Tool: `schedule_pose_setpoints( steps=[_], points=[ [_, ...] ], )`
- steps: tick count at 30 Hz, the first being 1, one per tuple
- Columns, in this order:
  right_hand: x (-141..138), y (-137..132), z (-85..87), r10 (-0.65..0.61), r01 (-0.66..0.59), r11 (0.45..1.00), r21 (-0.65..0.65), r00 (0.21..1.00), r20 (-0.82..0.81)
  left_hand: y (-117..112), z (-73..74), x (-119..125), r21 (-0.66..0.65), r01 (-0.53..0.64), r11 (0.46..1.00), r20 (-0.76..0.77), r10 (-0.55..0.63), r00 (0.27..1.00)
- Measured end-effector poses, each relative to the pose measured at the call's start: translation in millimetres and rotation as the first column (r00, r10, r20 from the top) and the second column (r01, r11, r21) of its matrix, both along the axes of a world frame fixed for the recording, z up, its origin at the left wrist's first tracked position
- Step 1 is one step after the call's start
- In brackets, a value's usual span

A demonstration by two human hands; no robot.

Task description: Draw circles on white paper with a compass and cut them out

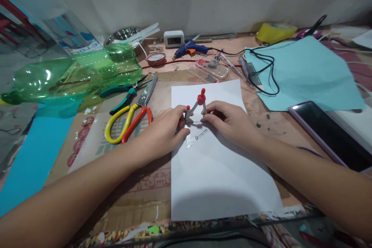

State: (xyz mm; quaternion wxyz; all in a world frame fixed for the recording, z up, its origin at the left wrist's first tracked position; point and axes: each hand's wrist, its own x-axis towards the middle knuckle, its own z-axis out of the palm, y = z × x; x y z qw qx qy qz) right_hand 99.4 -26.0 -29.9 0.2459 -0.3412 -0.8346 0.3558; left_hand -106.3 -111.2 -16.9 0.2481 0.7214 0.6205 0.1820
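A drawing compass (pixel 201 97) with a red head stands spread over a white sheet of paper (pixel 215 178). My left hand (pixel 171 126) is closed around its left leg, near a small red knob. My right hand (pixel 229 122) pinches the other leg low down. Beneath the compass lies a clear plastic set square (pixel 194 136) with small black print. My left thumb rests against its edge. Both leg tips are partly hidden by my fingers.
Left are scissors (pixel 128 124), pliers (pixel 124 99) and a green plastic bottle (pixel 78 71). Behind the paper lie a blue glue gun (pixel 190 48), a small clock (pixel 173 39) and a clear case (pixel 213 69). Right are light-blue paper (pixel 308 73), a cable (pixel 273 73) and a phone (pixel 334 135).
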Motion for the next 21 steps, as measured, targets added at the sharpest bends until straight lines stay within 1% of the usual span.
schedule_pose_setpoints(
  steps=[10,16,21],
  points=[
    [0.7,-0.4,1.2,0.0,0.0,1.0,0.007,1.0,0.003,0.2,-0.2,-0.5,-0.004,-0.002,1.0,-0.005,0.002,1.0],
    [0.4,-0.1,0.9,-0.01,0.01,1.0,0.001,1.0,0.008,0.2,2.4,0.1,-0.014,-0.005,1.0,-0.033,0.005,0.999],
    [0.7,-0.6,-0.1,-0.01,0.01,1.0,-0.001,1.0,0.008,0.0,1.9,0.3,0.003,0.001,1.0,-0.044,-0.001,0.999]
  ],
)
